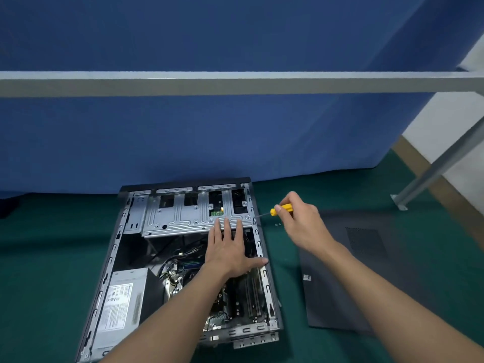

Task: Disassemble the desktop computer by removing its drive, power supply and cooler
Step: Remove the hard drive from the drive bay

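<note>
Low in the frame, your open computer case (243,330) lies on its side, with the power supply (123,307) in its lower-left corner. Your left hand (230,250) lies flat, fingers straight, on the drive cage (183,217) at centre. Just to its right, your right hand (298,221) grips a yellow screwdriver (281,208), its tip at the cage's right edge.

Right hand (301,221) gripping screwdriver (281,208)

The green floor covering (52,258) carries the opened computer case (112,258), which lies on its side. The detached dark side panel (319,305) lies flat just right of the case. Two small screws (278,224) rest between them. A grey frame foot (399,203) stands far right.
</note>
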Demonstrator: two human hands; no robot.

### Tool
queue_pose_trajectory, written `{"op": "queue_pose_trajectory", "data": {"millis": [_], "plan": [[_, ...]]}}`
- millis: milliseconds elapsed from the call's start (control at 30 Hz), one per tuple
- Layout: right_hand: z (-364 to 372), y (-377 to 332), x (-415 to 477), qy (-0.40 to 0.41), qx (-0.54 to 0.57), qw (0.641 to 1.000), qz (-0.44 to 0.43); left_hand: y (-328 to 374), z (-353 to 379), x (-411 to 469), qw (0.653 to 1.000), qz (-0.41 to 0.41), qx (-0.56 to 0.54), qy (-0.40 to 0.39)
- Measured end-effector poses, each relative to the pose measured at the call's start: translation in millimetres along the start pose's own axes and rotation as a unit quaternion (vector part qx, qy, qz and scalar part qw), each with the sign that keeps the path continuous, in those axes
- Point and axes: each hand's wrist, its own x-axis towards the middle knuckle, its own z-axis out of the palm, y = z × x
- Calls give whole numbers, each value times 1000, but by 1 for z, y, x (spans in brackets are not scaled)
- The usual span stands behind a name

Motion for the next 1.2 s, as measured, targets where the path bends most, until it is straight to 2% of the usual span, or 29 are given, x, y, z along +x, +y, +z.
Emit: {"op": "queue_pose_trajectory", "data": {"millis": [133, 300, 500, 833, 1033, 1200], "plan": [[2, -10, 13, -47, -69, 996, -28, -1, 1, 3, 999, -1, -11, -34], [1, -16, 33, -85, -116, 989, -45, 8, -10, 3, 997, -18, 69, -43], [3, -16, 54, -129, -163, 975, -75, 15, -20, 6, 991, -31, 107, -73], [1, -14, 78, -177, -191, 958, -123, 23, -30, 9, 987, -48, 114, -106], [-1, -35, 89, -220, -266, 925, -160, 23, -32, 10, 986, -47, 111, -113], [3, -65, 106, -273, -352, 887, -123, 23, -32, 12, 986, -44, 109, -117]]}}
